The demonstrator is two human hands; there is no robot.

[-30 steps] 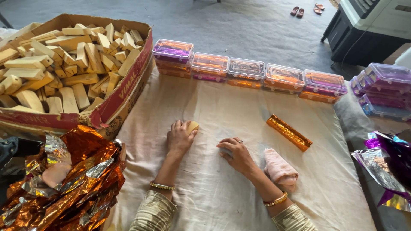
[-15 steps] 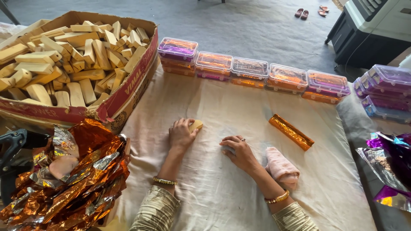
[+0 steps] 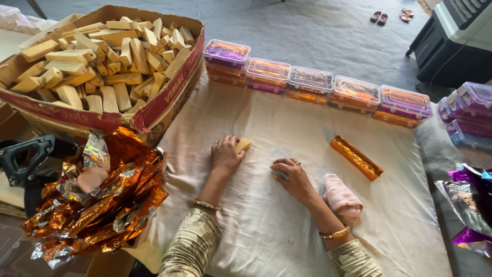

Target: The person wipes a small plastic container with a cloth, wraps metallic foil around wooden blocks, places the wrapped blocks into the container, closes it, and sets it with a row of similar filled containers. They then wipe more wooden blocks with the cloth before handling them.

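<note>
Head view, the only one I have: left hand [image 3: 225, 153] has its fingers clamped on a tan bar [image 3: 243, 144], pressing it onto the cloth-covered surface [image 3: 287, 225]; right hand [image 3: 288, 174] lies flat, fingers together, holding nothing I can see. I judge the bar could slip sideways on loose cloth.
</note>
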